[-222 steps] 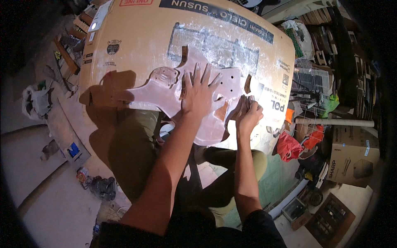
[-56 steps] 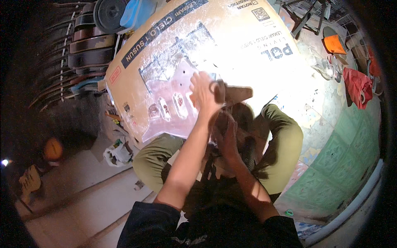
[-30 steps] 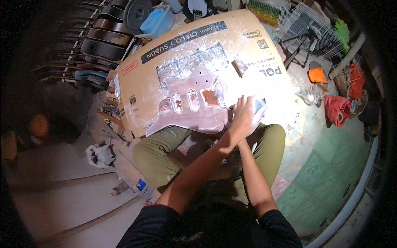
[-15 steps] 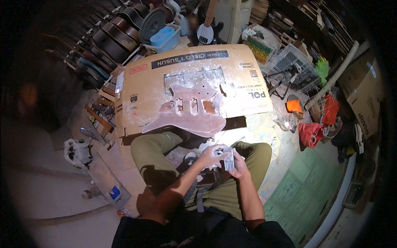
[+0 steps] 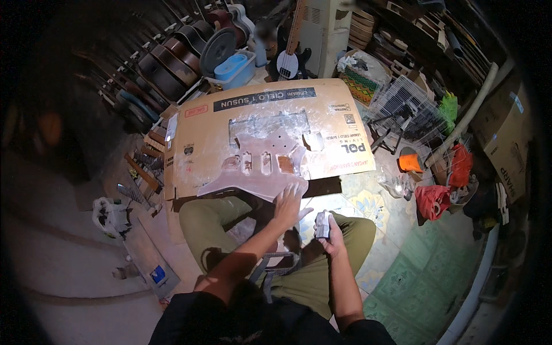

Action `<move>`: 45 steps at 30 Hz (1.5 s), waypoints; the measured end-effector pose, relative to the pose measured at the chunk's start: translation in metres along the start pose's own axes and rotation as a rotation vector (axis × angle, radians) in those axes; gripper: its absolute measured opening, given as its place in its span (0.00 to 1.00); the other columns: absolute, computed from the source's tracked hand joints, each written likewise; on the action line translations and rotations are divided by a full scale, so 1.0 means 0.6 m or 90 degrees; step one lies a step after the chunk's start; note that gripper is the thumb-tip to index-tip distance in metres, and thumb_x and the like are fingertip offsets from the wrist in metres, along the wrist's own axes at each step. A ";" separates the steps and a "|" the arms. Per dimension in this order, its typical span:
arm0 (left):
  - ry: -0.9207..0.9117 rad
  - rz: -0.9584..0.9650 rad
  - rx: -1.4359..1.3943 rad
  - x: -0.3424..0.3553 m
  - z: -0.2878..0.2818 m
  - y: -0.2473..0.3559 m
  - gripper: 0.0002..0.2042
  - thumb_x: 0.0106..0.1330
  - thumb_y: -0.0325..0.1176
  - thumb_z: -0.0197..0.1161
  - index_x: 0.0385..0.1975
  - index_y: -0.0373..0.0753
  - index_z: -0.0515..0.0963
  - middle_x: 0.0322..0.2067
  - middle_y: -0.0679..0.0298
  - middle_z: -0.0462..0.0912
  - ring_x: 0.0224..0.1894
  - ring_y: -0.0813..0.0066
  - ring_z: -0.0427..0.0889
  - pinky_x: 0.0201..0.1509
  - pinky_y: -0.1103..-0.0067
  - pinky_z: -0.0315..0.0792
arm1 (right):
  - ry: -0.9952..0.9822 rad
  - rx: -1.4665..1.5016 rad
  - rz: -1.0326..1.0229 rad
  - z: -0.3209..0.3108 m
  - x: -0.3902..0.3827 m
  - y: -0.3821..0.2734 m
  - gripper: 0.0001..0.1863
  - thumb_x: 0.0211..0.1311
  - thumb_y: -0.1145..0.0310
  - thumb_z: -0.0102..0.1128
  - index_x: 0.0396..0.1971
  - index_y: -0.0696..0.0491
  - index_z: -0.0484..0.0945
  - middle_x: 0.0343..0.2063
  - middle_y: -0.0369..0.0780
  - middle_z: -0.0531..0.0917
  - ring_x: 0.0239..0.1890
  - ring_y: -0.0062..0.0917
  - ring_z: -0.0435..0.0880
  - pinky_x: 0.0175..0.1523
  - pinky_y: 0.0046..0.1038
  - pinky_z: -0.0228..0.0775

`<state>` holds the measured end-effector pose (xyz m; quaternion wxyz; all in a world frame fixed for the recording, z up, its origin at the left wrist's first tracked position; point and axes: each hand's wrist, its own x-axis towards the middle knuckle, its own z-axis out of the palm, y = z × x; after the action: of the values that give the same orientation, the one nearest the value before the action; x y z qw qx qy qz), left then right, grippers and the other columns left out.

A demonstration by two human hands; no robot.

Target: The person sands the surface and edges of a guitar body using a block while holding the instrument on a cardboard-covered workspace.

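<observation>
An electric guitar body, pinkish brown and dusty, lies flat on a large cardboard sheet, with routed pickup cavities across its middle. On its near right edge rests my left hand, fingers stretched out over the wood and thumb held apart. My right hand is closed round a small grey sanding block above my right thigh, nearer to me than the guitar body. Pale dust coats the fingers of my left hand.
The cardboard sheet lies in front of my bent legs. Guitars stand in a row at the far left, beside a plastic tub. To the right are a wire rack, an orange cup and a red bag.
My left hand has left the sanding block and moved forward onto the guitar body's near edge. The block stays in my right hand, now held slightly lower.
</observation>
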<state>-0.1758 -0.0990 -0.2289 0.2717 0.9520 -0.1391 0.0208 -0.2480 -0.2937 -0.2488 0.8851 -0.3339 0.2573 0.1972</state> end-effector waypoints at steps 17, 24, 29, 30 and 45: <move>0.031 -0.013 0.192 0.262 0.108 0.012 0.53 0.51 0.64 0.65 0.65 0.22 0.58 0.67 0.34 0.56 0.71 0.41 0.51 0.73 0.53 0.44 | 0.205 -0.060 -0.053 0.001 0.039 0.008 0.18 0.73 0.55 0.46 0.52 0.51 0.74 0.33 0.36 0.82 0.29 0.23 0.82 0.30 0.26 0.76; -0.092 0.107 0.109 0.172 0.079 0.022 0.35 0.57 0.49 0.66 0.62 0.34 0.68 0.63 0.47 0.66 0.69 0.49 0.59 0.73 0.60 0.51 | 0.187 -0.042 -0.057 0.000 0.046 0.010 0.18 0.74 0.55 0.44 0.51 0.52 0.74 0.33 0.35 0.82 0.30 0.23 0.82 0.33 0.27 0.76; -0.101 0.007 0.365 0.073 0.071 -0.020 0.24 0.65 0.33 0.53 0.63 0.51 0.67 0.67 0.60 0.63 0.69 0.59 0.60 0.68 0.50 0.55 | 0.193 -0.129 -0.068 0.005 0.041 0.009 0.20 0.74 0.56 0.44 0.54 0.54 0.73 0.33 0.35 0.82 0.31 0.21 0.81 0.36 0.27 0.75; -0.090 0.005 0.359 0.075 0.064 -0.026 0.24 0.65 0.33 0.53 0.63 0.51 0.67 0.67 0.60 0.63 0.69 0.59 0.60 0.68 0.50 0.55 | 0.189 -0.139 -0.076 -0.007 0.048 0.015 0.20 0.74 0.56 0.44 0.54 0.54 0.73 0.33 0.35 0.82 0.31 0.21 0.81 0.36 0.27 0.75; -0.127 0.272 0.187 -0.017 -0.030 -0.281 0.30 0.63 0.45 0.59 0.64 0.39 0.66 0.67 0.55 0.63 0.70 0.59 0.59 0.73 0.65 0.52 | 0.092 -0.155 0.035 -0.028 0.005 0.034 0.21 0.73 0.49 0.47 0.47 0.51 0.78 0.33 0.35 0.84 0.32 0.24 0.81 0.37 0.26 0.74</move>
<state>-0.1383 0.0499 -0.3010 0.1055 0.9277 -0.3580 0.0035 -0.2618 -0.2905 -0.2711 0.8113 -0.4453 0.3038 0.2265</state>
